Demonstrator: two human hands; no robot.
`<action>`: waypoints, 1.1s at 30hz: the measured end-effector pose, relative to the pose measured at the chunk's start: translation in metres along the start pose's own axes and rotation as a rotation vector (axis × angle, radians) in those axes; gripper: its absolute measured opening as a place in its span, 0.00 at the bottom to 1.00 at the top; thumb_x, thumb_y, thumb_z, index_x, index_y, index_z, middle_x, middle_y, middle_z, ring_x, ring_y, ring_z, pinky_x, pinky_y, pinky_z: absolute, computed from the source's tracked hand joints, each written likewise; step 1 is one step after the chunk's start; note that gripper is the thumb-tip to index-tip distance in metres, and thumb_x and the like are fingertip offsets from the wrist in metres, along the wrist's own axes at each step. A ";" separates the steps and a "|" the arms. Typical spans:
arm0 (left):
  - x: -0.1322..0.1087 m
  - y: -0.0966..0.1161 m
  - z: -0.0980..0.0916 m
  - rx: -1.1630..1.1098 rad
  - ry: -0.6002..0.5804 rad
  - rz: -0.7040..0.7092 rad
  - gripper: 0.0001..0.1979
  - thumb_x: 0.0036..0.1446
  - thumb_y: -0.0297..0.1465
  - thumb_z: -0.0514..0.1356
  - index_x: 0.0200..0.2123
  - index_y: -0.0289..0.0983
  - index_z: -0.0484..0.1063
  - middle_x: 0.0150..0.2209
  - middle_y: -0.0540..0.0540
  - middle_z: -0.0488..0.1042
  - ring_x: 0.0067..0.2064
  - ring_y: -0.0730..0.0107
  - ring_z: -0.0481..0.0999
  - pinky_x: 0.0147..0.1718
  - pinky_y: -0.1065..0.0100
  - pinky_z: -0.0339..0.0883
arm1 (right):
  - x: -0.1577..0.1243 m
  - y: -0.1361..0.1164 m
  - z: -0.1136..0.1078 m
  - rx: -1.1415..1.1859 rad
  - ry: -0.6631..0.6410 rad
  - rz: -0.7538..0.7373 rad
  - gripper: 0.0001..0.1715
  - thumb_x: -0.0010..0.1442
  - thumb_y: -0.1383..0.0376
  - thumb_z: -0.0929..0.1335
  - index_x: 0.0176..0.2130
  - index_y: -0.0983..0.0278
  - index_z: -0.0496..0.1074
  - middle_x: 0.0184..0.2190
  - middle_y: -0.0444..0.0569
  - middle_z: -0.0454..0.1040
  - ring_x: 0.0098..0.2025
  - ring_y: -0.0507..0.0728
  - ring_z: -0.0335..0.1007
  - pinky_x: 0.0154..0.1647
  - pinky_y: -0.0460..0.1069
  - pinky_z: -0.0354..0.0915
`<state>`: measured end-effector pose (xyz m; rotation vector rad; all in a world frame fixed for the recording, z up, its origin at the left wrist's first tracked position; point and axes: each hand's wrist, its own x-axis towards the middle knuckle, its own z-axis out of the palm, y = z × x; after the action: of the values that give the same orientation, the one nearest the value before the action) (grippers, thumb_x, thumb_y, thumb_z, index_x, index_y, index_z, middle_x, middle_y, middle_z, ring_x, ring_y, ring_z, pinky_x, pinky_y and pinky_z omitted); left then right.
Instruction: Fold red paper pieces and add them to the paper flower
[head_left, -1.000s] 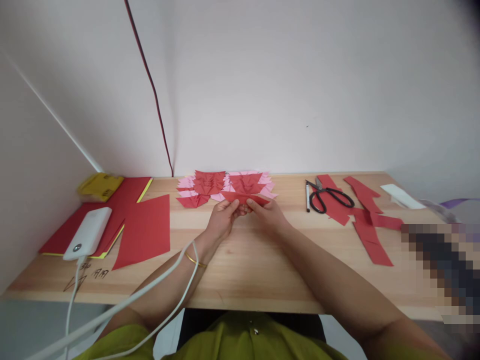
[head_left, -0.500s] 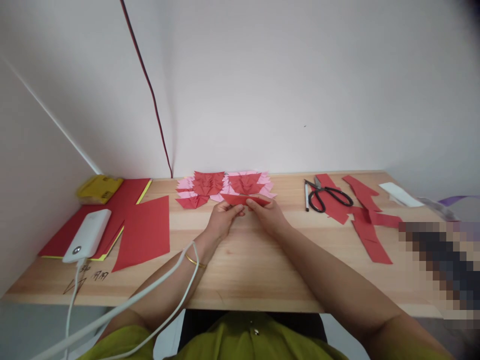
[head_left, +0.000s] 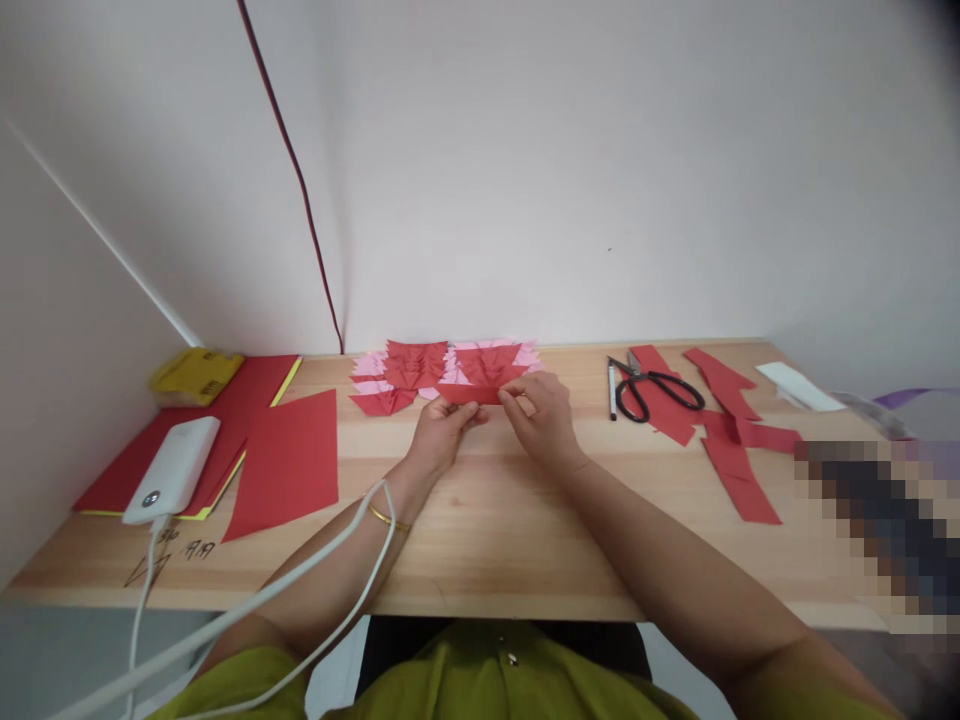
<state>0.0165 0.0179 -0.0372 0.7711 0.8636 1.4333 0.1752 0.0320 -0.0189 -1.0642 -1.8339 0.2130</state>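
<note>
Between both hands, above the middle of the wooden table, is a folded piece of red paper. My left hand pinches its left part, thumb on the near side. At its right end, my right hand grips it between thumb and fingers. Just behind them, against the wall, lie rows of folded red and pink paper pieces, partly hidden by the hands and the held paper.
On the left are a red sheet, a white power bank with a cable, and a yellow packet. Black-handled scissors, a pen, red paper strips and a white piece lie right.
My right hand has shifted slightly right along the red paper, to its end, with its fingers now raised over the top. The left hand keeps its pinch almost in place.
</note>
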 end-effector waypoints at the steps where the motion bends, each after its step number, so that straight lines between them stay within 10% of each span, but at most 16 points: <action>1: 0.000 -0.001 0.000 0.007 -0.010 0.000 0.12 0.39 0.28 0.69 0.31 0.32 0.73 0.26 0.48 0.75 0.28 0.74 0.74 0.36 0.66 0.69 | -0.001 0.001 0.001 -0.033 -0.031 0.017 0.08 0.59 0.61 0.65 0.33 0.62 0.72 0.33 0.50 0.73 0.39 0.57 0.65 0.45 0.54 0.56; 14: 0.001 -0.004 -0.001 0.076 -0.073 0.053 0.13 0.41 0.31 0.68 0.33 0.33 0.74 0.33 0.45 0.78 0.36 0.68 0.76 0.42 0.61 0.69 | -0.002 -0.003 0.003 0.088 -0.236 0.012 0.11 0.60 0.60 0.64 0.32 0.62 0.73 0.32 0.48 0.74 0.37 0.56 0.66 0.41 0.52 0.55; 33: 0.001 -0.003 -0.001 0.042 -0.037 0.016 0.11 0.40 0.30 0.68 0.30 0.34 0.73 0.30 0.48 0.76 0.35 0.70 0.75 0.39 0.65 0.70 | -0.003 -0.001 0.007 0.170 -0.215 -0.084 0.04 0.55 0.63 0.67 0.33 0.62 0.70 0.37 0.51 0.71 0.42 0.58 0.66 0.45 0.54 0.59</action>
<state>0.0172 0.0184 -0.0401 0.8354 0.8635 1.4147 0.1699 0.0313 -0.0236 -0.8705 -2.0081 0.4400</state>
